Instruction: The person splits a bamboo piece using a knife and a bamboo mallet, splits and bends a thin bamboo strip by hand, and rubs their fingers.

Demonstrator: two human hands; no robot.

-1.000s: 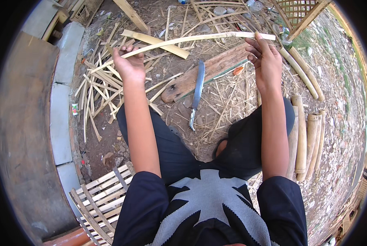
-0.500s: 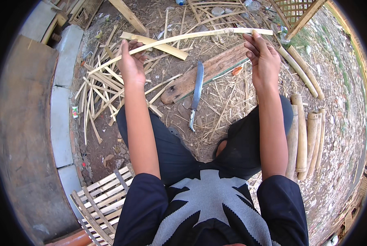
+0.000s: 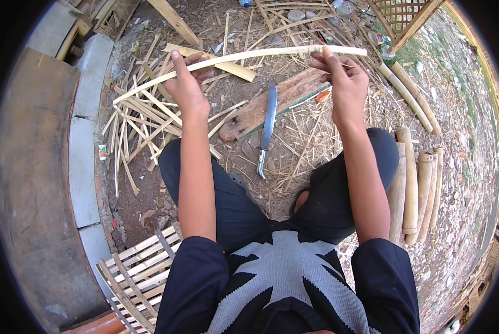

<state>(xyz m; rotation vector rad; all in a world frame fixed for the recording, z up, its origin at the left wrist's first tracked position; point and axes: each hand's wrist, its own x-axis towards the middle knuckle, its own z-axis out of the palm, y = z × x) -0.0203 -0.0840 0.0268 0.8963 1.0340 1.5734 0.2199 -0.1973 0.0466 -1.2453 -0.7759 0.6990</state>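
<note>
1. The pale bamboo strip (image 3: 244,55) is spanning the space beyond the tip of the machete (image 3: 269,119), one end reaching to the left of the blade, the other to its right, and it is bowing gently.
2. The right hand (image 3: 347,83) is pinching the strip between thumb and fingers, inward of its end, to the right of the machete; this is presumably giving the firm hold.
3. The left hand (image 3: 188,89), left of the machete, is standing open, thumb spread from fingers, with the strip lying across it; it is probably supporting rather than clamping, so that the strip can slide.
4. The machete is lying with its handle toward the person, seemingly for easy pickup. Its blade is crossing a worn plank (image 3: 299,92).
5. Left of the machete, loose strips (image 3: 141,128) are piling up beneath the left end; they could be snagging it if it dips.
6. Farther right of the machete, thick bamboo sections (image 3: 410,189) are lying beside the right knee, apparently not obstructing either hand.
</note>
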